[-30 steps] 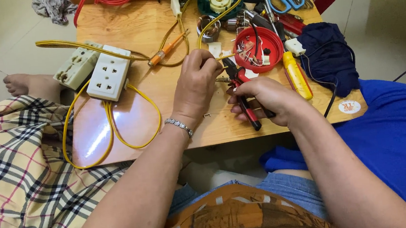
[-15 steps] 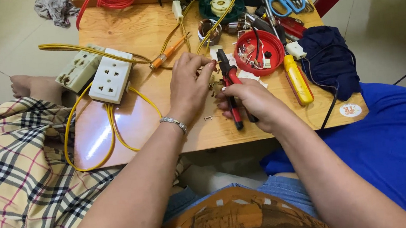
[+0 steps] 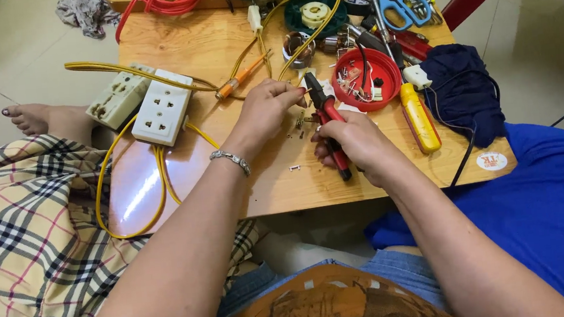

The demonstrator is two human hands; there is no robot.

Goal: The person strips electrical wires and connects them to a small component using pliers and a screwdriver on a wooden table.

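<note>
On the counter, the right hand grips red-handled pliers and the left hand pinches a small wire end at their tip; I judge a slip could nip the left fingertips or scatter the loose bits below. Compared with a second ago, the pliers now stand steeper, jaws raised to the left hand.

My right hand has lifted the red-handled pliers from lying low across the table to standing more upright, nose pointing up toward the red bowl; my left hand has slid up and left from the table's middle, fingertips now pinching a small piece right at the pliers' tip; both hands sit closer together than before.
</note>
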